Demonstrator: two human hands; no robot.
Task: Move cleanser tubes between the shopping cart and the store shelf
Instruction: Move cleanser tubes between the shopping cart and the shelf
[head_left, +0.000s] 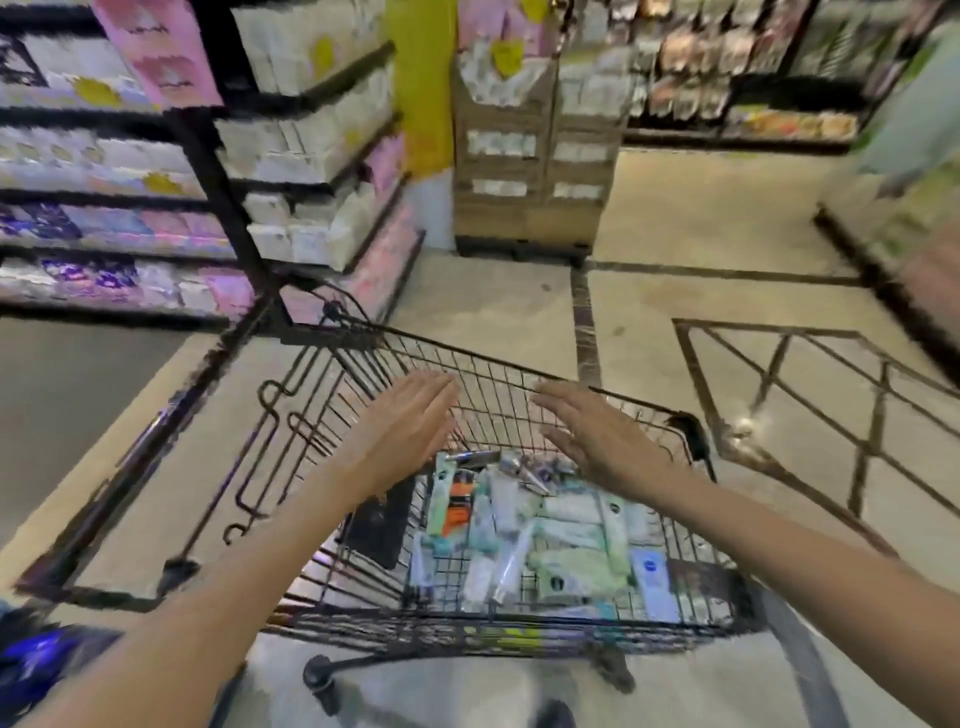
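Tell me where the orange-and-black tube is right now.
In the head view, the orange-and-black tube lies in the shopping cart, left side of the tube pile, just below the left hand.

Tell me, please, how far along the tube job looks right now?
Done: nothing visibly; the shopping cart holds a heap of cleanser tubes. In hand: none; the left hand and right hand hover open above them. Left: apparently carrying the tubes to the shelf.
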